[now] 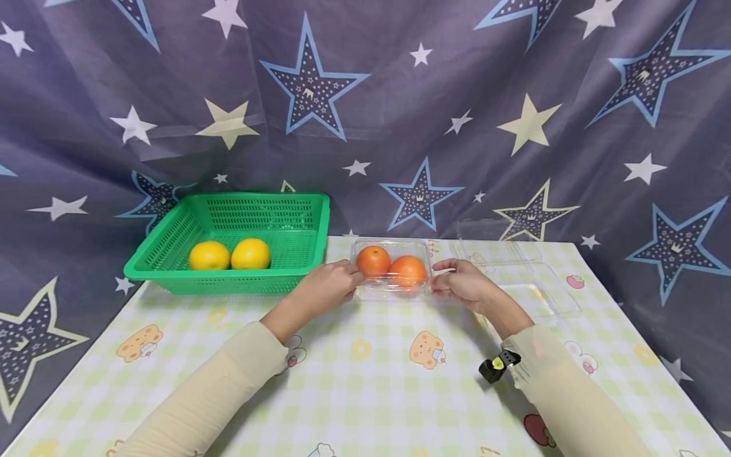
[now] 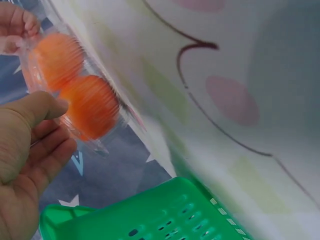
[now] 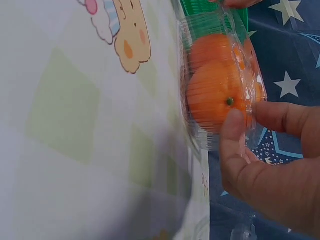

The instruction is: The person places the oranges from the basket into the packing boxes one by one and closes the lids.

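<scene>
Two oranges (image 1: 408,271) sit side by side in a clear plastic box (image 3: 210,137), seen through its ribbed wall in both wrist views. My left hand (image 1: 331,284) holds the box's left end, thumb (image 2: 54,107) at its edge and the other fingers spread below. At the right end, the thumb and a finger of my right hand (image 1: 461,284) pinch the rim; the right wrist view shows this from close up. The box is level on the table in the head view, between the two hands.
To the left, a green plastic basket (image 1: 285,274) holds two round yellow fruits (image 1: 251,254). Another clear plastic box (image 1: 551,289), lid raised, lies at the back right on the checked tablecloth (image 1: 360,393). Behind the table hangs a star-patterned curtain (image 1: 377,114).
</scene>
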{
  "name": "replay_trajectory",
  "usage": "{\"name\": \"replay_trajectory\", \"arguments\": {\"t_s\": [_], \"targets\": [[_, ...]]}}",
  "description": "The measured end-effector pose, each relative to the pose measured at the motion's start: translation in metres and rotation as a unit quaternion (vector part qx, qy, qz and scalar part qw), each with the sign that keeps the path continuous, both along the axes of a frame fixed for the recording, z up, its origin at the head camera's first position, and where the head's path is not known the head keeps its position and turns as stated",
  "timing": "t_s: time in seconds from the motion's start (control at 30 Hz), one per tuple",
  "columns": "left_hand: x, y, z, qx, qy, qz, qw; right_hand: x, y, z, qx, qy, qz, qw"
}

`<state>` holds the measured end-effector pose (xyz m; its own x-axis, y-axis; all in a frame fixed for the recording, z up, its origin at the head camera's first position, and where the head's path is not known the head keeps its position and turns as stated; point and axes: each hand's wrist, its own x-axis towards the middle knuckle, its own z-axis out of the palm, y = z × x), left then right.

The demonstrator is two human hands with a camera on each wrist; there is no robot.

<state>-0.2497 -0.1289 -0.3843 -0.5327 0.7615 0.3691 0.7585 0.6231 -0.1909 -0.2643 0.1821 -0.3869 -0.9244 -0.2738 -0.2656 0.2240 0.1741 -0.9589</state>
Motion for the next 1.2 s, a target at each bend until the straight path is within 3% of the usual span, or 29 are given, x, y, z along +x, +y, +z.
{"name": "replay_trajectory", "arguments": {"t_s": [0.43,0.7,0.97,1.2], "targets": [[0.0,0.005,-0.003,0.007,-0.025,0.035,0.999,0.003,0.001,0.001,0.02,0.006,0.004,0.9998],[-0.003,0.016,-0.008,0.019,-0.036,0.115,0.9926,-0.006,-0.004,-0.004,0.006,0.021,-0.027,0.9994],[-0.013,0.029,-0.007,0.045,-0.037,0.182,0.9816,-0.019,-0.01,-0.005,-0.013,0.04,-0.066,0.9969],[-0.023,0.04,-0.006,0.047,-0.041,0.234,0.9703,-0.03,-0.017,-0.003,0.001,0.051,-0.094,0.9943]]}}
